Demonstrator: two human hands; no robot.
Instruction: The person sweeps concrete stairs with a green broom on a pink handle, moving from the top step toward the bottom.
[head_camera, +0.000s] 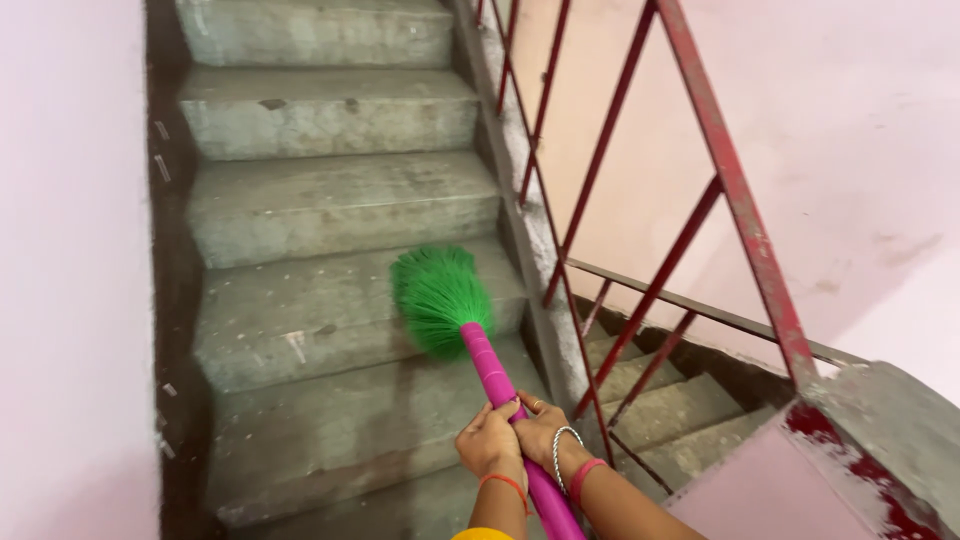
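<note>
Both hands grip one broom: the left hand (489, 441) and the right hand (541, 430) are wrapped side by side around its single pink handle (490, 365). Ahead of them, the green bristle head (438, 297) rests on a concrete step (300, 310), with four more steps rising beyond. One red railing (640, 250) runs just right of the hands.

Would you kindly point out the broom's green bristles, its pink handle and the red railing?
green bristles (438, 298), head view, middle of the brush.
pink handle (487, 368), head view, upper shaft.
red railing (737, 190), head view, sloping top rail.
</note>
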